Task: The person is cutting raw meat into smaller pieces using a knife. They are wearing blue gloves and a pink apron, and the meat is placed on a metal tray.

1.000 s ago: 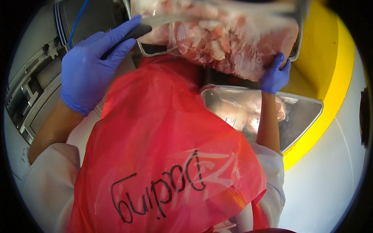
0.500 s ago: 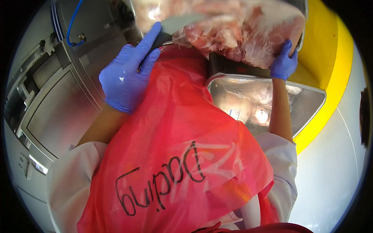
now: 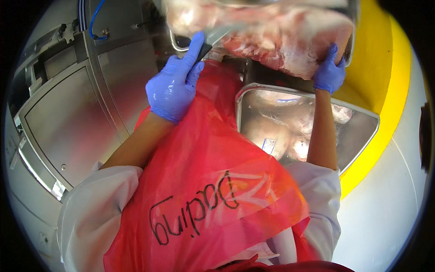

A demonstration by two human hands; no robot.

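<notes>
A large piece of raw pink meat with pale fat (image 3: 290, 38) spans the top of the view. My left hand (image 3: 172, 88), in a blue glove, is closed round the dark handle of a knife (image 3: 219, 35), the index finger stretched along its top. The blade reaches up and right against the meat's left part; its tip is blurred. Gripping the meat's right end is my right hand (image 3: 330, 75), also gloved in blue, thumb up on the surface and the other fingers partly hidden.
Under the meat shows a metal tray's rim (image 3: 177, 46). Nearer, a metal bin (image 3: 362, 119) holds several wrapped meat pieces with labels. A yellow curved border (image 3: 390, 77) runs along the right. Steel cabinet panels (image 3: 68, 122) stand at the left, with a blue hose (image 3: 93, 22).
My left hand has moved right and the knife has shifted with it, its blade now more steeply tilted. My right hand keeps its hold on the meat. The view has shifted slightly.
</notes>
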